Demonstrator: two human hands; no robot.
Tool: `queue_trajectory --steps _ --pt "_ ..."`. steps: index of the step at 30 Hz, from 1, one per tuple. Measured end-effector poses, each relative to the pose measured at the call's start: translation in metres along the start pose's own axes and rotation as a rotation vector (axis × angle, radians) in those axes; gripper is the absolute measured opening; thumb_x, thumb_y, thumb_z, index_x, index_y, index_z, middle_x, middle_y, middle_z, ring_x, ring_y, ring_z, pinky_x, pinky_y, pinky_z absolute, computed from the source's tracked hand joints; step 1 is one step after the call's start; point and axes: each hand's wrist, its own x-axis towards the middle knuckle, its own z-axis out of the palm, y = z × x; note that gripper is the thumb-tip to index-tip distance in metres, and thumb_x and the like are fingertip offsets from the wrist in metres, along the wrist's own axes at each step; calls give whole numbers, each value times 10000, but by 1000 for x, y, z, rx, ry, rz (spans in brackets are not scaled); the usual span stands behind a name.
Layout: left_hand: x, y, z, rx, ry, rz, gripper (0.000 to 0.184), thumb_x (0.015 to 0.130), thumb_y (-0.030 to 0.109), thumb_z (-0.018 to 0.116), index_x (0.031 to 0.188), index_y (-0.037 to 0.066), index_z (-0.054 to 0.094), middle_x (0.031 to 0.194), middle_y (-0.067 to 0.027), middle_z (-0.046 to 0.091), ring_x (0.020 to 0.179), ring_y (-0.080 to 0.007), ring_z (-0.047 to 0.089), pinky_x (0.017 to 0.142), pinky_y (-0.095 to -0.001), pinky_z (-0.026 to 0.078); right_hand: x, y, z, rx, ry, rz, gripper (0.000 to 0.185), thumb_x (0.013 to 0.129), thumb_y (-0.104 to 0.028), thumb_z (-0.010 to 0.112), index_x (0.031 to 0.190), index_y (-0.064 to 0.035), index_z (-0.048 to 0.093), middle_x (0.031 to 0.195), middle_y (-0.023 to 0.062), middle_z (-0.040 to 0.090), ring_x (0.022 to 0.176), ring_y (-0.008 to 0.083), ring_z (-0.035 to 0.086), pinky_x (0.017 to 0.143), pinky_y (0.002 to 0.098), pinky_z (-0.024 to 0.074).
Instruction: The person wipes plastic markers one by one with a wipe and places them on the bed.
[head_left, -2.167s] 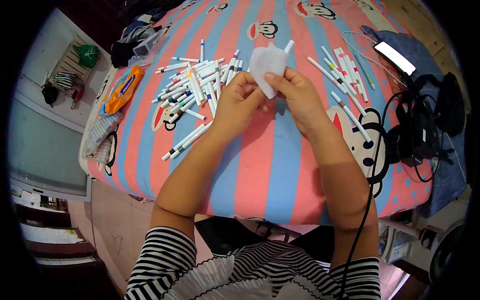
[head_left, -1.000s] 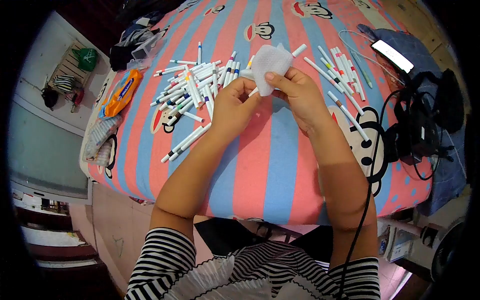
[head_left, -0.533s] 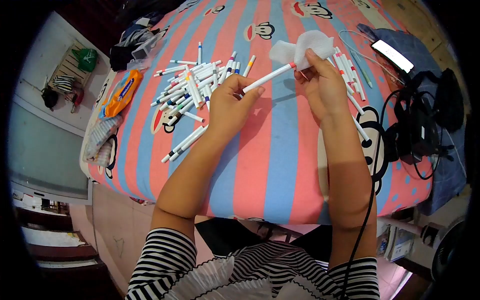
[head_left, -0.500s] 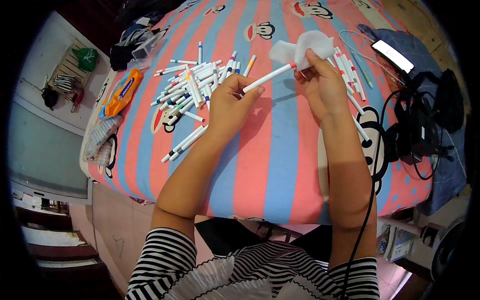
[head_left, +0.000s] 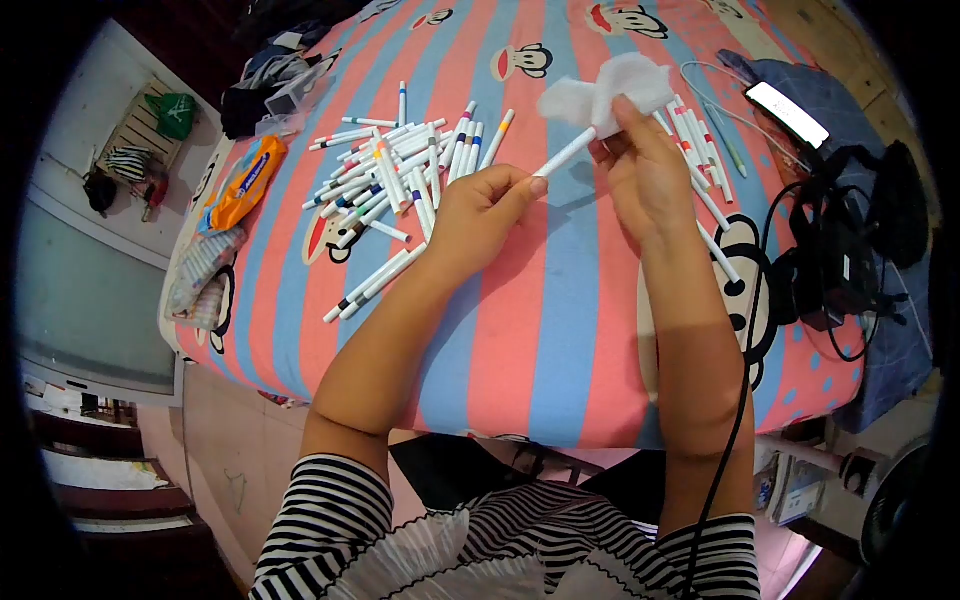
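A white marker pen (head_left: 568, 152) is pinched by one end between the thumb and fingers of my left hand (head_left: 480, 215). It slants up to the right, and its far end goes out of sight at a white wipe (head_left: 632, 88). My right hand (head_left: 645, 170) is closed on this wipe, thumb on top, with a loose part spreading left over the pen. To the left of my left hand lies a loose pile of white markers (head_left: 385, 165) with coloured bands. Several more markers (head_left: 700, 150) lie just beyond my right hand.
Striped cloth (head_left: 565, 350) with monkey faces covers the bed. At the left lies an orange packet (head_left: 245, 185). A lit phone (head_left: 788, 112), a green pen (head_left: 738, 155) and a black device with cables (head_left: 835, 270) are at the right. One black cable hangs across my right arm.
My left hand has moved right and slightly up, pushing the marker further into the wipe. The pen's red band, visible before, is now hidden. My right hand has hardly moved.
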Motion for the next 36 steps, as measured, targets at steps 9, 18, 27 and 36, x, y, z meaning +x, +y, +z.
queue_trajectory --steps 9,18,27,36 --pt "2 -10 -1 -43 11 -13 233 869 213 527 844 2 624 654 -14 577 615 -63 526 569 -224 419 -18 22 19 -383 -178 149 269 822 -219 607 959 12 613 832 21 612 749 85 542 677 218 422" --pt "12 0 -18 -202 306 182 320 852 213 565 1106 24 519 981 -72 570 684 -97 551 650 -221 445 -21 8 16 -707 -254 102 235 825 -194 571 992 -38 625 809 56 612 771 121 565 662 272 451" --pt "5 0 -19 -166 268 334 156 802 71 625 944 10 603 986 -45 539 844 -106 549 752 -236 448 -18 20 10 -1127 -391 -372 258 726 -57 562 970 -90 635 857 77 594 838 242 528 746 338 430" --pt "-1 6 -15 122 280 536 162 780 97 634 928 31 637 921 -45 556 828 -120 527 737 -242 413 -15 23 10 -1032 -410 -464 264 732 -28 562 979 -83 636 922 73 610 878 236 537 766 342 432"
